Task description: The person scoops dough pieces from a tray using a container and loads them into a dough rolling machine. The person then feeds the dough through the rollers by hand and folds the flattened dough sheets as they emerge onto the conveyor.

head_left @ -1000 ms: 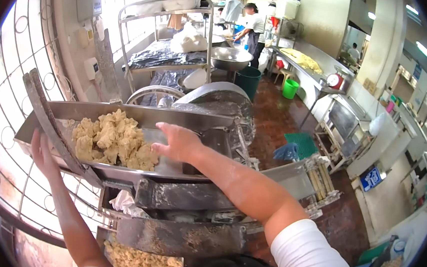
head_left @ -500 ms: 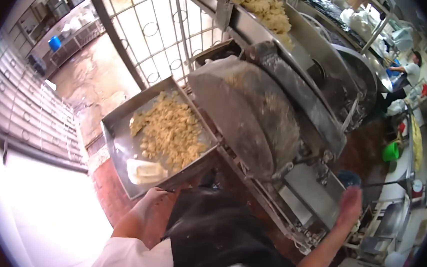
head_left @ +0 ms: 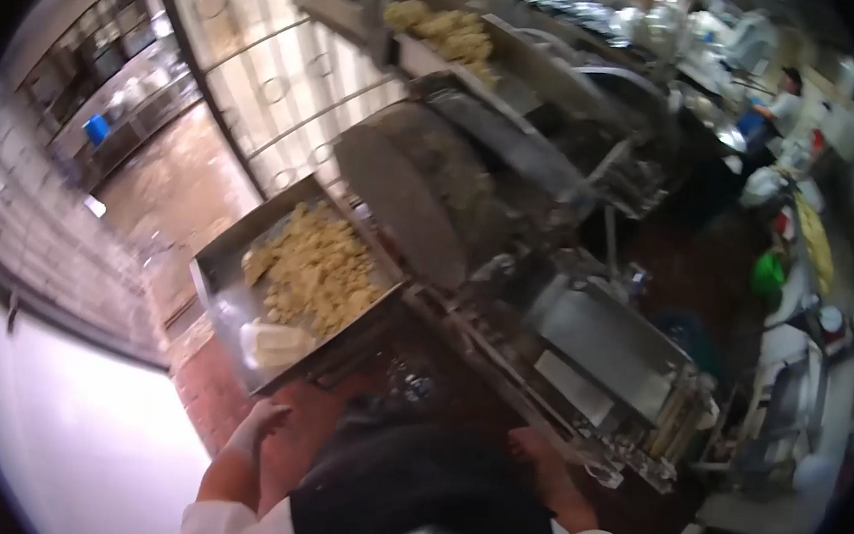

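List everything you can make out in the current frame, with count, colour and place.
Tray: 1, silver, left of centre
Dough: 2 masses, yellowish, in tray and trough
Pale item: 1, whitish, tray's near corner, too blurred to identify
Machine: 1, grey, centre
Trough: 1, metallic, top, beyond machine
Bucket: 1, green, far right
Co-worker: 1, white top, upper right
Blue container: 1, blue, upper left
Apron: 1, black, bottom centre
Left hand: 1, bare, by tray
Right hand: 1, bare, blurred, beside apron

Trayed dough (head_left: 319, 264) and machinery (head_left: 402, 205) show a bakery.
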Demonstrator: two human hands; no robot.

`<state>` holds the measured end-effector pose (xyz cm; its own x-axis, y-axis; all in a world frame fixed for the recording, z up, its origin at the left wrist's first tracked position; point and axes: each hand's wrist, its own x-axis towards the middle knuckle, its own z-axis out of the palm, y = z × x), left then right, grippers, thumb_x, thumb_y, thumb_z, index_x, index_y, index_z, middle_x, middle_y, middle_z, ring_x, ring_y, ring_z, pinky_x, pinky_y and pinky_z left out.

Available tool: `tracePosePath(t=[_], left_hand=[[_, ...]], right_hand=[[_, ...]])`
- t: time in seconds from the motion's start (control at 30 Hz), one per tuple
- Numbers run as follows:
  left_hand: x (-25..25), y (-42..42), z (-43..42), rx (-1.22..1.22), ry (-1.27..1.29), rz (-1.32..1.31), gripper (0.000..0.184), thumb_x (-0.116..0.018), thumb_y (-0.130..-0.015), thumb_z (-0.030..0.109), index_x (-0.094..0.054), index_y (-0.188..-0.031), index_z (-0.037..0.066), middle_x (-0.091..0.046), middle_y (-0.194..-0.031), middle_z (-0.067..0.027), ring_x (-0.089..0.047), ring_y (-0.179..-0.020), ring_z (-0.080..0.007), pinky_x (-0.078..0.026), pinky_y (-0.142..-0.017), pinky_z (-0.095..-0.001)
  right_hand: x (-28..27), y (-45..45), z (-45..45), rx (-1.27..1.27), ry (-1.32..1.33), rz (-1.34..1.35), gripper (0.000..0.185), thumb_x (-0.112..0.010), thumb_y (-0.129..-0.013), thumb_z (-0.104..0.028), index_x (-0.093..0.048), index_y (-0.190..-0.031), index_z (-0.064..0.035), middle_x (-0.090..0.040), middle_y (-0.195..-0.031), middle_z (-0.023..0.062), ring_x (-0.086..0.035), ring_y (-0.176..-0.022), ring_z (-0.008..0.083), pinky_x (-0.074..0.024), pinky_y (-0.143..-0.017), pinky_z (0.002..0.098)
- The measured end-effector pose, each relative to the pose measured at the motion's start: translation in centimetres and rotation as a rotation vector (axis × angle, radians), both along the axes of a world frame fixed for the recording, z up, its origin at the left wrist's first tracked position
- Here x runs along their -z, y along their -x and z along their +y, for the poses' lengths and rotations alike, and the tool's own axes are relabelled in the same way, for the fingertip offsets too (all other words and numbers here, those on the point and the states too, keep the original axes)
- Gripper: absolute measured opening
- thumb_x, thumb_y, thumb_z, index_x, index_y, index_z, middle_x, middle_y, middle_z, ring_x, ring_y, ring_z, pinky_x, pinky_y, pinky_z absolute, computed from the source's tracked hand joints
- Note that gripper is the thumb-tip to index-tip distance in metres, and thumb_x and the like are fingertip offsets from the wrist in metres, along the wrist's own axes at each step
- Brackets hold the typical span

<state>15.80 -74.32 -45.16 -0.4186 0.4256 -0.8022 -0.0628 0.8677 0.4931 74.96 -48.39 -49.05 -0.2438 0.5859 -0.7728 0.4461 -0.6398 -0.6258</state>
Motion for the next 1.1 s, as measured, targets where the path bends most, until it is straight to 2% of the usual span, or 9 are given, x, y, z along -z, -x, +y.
tracePosePath(t=[0.13, 0.2, 0.27, 0.33, 0.47, 0.87, 0.9, 1.03, 1.1], left_hand=[[2.3, 1.6, 2.6, 0.202, -0.133, -0.048, 0.037, -0.073, -0.08, 0.033, -0.065, -0.083, -0.002, -0.061, -0.064, -0.0105, -0.06, -0.049, -0.0232, -0.048, -0.04, -0.0361], [6.9, 4.9, 2.1, 0.237, -0.109, -0.106, 0.039, -0.075, -0.079, 0.032, -0.065, -0.089, -0.004, -0.064, -0.069, -0.0139, -0.062, -0.053, -0.026, -0.05, -0.04, -0.0377], [6.0, 5.3, 2.2, 0.278, -0.019, -0.077, 0.038, -0.074, -0.079, 0.032, -0.065, -0.101, 0.003, -0.067, -0.08, -0.0098, -0.066, -0.066, -0.0247, -0.052, -0.052, -0.0415], [5.2, 7.8, 1.8, 0.3, 0.06, -0.042, 0.038, -0.074, -0.079, 0.033, -0.065, -0.101, 0.003, -0.067, -0.081, -0.0093, -0.066, -0.067, -0.0242, -0.052, -0.053, -0.0416], [5.4, 15.7, 2.3, 0.281, 0.037, -0.014, 0.037, -0.074, -0.079, 0.033, -0.066, -0.102, 0.004, -0.067, -0.082, -0.0083, -0.065, -0.068, -0.0233, -0.052, -0.056, -0.0418], [8.2, 29.9, 3.7, 0.742, 0.077, 0.107, 0.04, -0.073, -0.081, 0.034, -0.068, -0.106, 0.004, -0.067, -0.086, -0.0077, -0.064, -0.067, -0.0211, -0.051, -0.054, -0.0366], [7.8, 29.5, 4.1, 0.697, 0.02, 0.163, 0.049, -0.074, -0.077, 0.04, -0.071, -0.104, -0.001, -0.071, -0.08, -0.0123, -0.067, -0.068, -0.0183, -0.054, -0.067, -0.0328], [3.2, 27.1, 4.8, 0.393, -0.172, 0.078, 0.031, -0.073, -0.081, 0.022, -0.07, -0.094, -0.005, -0.067, -0.073, -0.0085, -0.059, -0.06, -0.0145, -0.048, -0.053, -0.0305], [-2.2, 24.3, 3.9, 0.503, -0.152, 0.218, 0.029, -0.07, -0.084, 0.025, -0.07, -0.096, -0.001, -0.07, -0.08, -0.0092, -0.063, -0.069, -0.0167, -0.051, -0.065, -0.0306]], right_hand=[[0.7, -5.5, -3.8, 0.114, 0.063, -0.296, 0.027, -0.064, -0.088, -0.031, -0.07, -0.086, -0.0051, -0.066, -0.072, 0.0081, -0.06, -0.054, 0.0206, -0.0506, -0.052, 0.0367], [2.9, -8.7, -6.3, -0.14, -0.321, -0.339, 0.028, -0.063, -0.088, -0.031, -0.067, -0.08, -0.0047, -0.064, -0.071, 0.0083, -0.059, -0.051, 0.0206, -0.0486, -0.049, 0.0372], [6.7, -9.6, -6.3, 0.275, 0.06, -0.131, 0.028, -0.062, -0.086, -0.031, -0.065, -0.08, -0.0033, -0.064, -0.066, 0.0081, -0.061, -0.054, 0.0197, -0.049, -0.047, 0.0347], [-0.6, -4.8, -7.1, 0.468, 0.011, -0.368, 0.03, -0.064, -0.084, -0.032, -0.066, -0.079, -0.003, -0.063, -0.066, 0.0085, -0.062, -0.055, 0.0194, -0.0486, -0.046, 0.0351], [0.2, 2.7, -8.5, 0.539, -0.003, -0.342, 0.03, -0.065, -0.084, -0.034, -0.067, -0.082, -0.0034, -0.063, -0.067, 0.0086, -0.062, -0.056, 0.0197, -0.0482, -0.045, 0.034], [-2.4, 27.6, -20.6, 0.143, 0.019, -0.183, 0.044, -0.065, -0.085, -0.046, -0.068, -0.112, -0.0101, -0.067, -0.094, 0.0039, -0.063, -0.074, 0.0146, -0.0495, -0.058, 0.031], [-2.1, 26.4, -21.6, 0.254, 0.099, -0.214, 0.044, -0.064, -0.086, -0.045, -0.067, -0.113, -0.0107, -0.067, -0.094, 0.0037, -0.063, -0.074, 0.014, -0.0492, -0.057, 0.031], [-2.6, 24.5, -22.9, 0.737, 0.205, -0.233, 0.028, -0.062, -0.09, -0.033, -0.064, -0.098, -0.0069, -0.065, -0.077, 0.0085, -0.059, -0.055, 0.0172, -0.0454, -0.045, 0.0319], [-1.5, 24.4, -21.5, 0.834, 0.179, 0.224, 0.024, -0.057, -0.091, -0.03, -0.061, -0.084, -0.0074, -0.062, -0.07, 0.0103, -0.056, -0.051, 0.0199, -0.0414, -0.039, 0.0316]])
